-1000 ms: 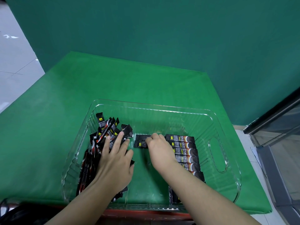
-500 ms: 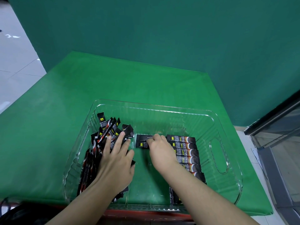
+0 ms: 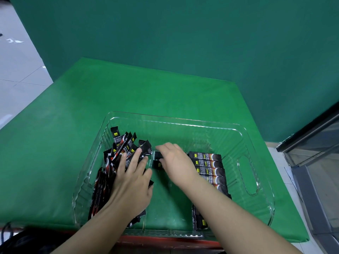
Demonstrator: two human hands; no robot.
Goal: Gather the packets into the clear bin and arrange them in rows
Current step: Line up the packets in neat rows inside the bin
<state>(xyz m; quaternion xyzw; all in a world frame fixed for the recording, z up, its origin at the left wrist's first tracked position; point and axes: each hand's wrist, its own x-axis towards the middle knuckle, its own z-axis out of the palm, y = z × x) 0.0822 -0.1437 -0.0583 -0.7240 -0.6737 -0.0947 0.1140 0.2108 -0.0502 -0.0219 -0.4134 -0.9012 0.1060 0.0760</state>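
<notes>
The slim black stick packets with yellow marks that I am laying down in the middle of the clear plastic bin are two short dark ends showing just left of my right hand; the rest of them is hidden under my palm. Half a second ago my right fingers lay curled over these ends, pinning them flat. Now the fingers are lifted and stretched forward above them, loosely spread, and I cannot tell whether the thumb below is touching a packet. I judge that this pair is set down and my hand is coming free, so a second row is begun, parallel to the first.

That first row lies to the right, a neat stack of packets side by side against my forearm, unchanged from a second ago. To the left, the loose heap of packets leans against the bin's left wall, many standing on end and fanned out. My left hand rests flat on it with fingers straight and spread, holding it back as before, though the fingers reach a little further up the pile.

The bin sits on the green cloth-covered worktop, and no packets show on the cloth, so gathering looks finished. What is left, I judge, is feeding the heap into rows.
</notes>
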